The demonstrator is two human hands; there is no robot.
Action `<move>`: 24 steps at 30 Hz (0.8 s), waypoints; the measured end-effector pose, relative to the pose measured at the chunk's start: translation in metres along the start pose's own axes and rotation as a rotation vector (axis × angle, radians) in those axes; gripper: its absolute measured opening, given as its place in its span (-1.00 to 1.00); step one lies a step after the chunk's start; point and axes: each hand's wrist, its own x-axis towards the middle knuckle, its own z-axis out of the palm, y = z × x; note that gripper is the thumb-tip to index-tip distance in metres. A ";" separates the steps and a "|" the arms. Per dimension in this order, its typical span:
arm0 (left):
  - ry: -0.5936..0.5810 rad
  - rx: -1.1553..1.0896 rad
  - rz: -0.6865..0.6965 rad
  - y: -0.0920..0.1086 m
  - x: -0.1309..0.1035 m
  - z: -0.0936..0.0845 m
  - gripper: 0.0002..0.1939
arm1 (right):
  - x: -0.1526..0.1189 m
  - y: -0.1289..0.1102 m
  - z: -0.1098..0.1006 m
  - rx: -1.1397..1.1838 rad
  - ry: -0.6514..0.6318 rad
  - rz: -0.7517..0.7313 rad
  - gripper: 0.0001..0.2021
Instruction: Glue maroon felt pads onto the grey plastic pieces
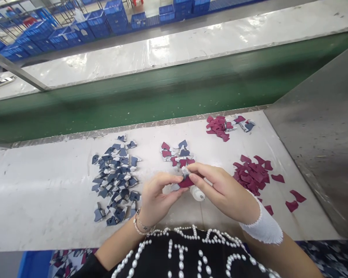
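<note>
Both hands meet low in the middle of the white worktable (46, 193). My left hand (156, 197) pinches one end of a small dark red cut piece (186, 182). My right hand (220, 189) holds the other end of that piece, and a small white bottle (197, 193) pokes out under its fingers. Just beyond the fingers lies a small mixed cluster of red and blue pieces (178, 153). A big pile of blue-grey pieces (116, 177) lies left of my left hand. A pile of dark red pieces (253, 173) lies right of my right hand.
Another small heap of red and blue pieces (223, 126) sits at the table's far edge. A green conveyor belt (162, 92) runs beyond it. A grey metal panel (321, 127) rises on the right. Blue crates (75, 27) are stacked in the background.
</note>
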 end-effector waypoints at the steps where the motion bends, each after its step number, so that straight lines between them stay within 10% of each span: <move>1: 0.009 -0.006 0.004 0.000 0.000 0.000 -0.63 | -0.002 0.000 0.000 -0.011 0.001 -0.012 -0.80; 8: 0.052 0.003 -0.053 0.012 0.001 0.005 -0.65 | -0.008 -0.005 -0.003 -0.186 0.022 -0.175 -0.74; 15: -0.251 0.226 -0.170 0.029 0.016 -0.003 -0.86 | -0.008 -0.012 -0.006 -0.361 -0.036 -0.213 -0.73; 24: -0.253 0.090 -0.285 0.029 0.019 -0.005 -0.85 | -0.008 -0.008 -0.011 -0.389 -0.140 -0.320 -0.69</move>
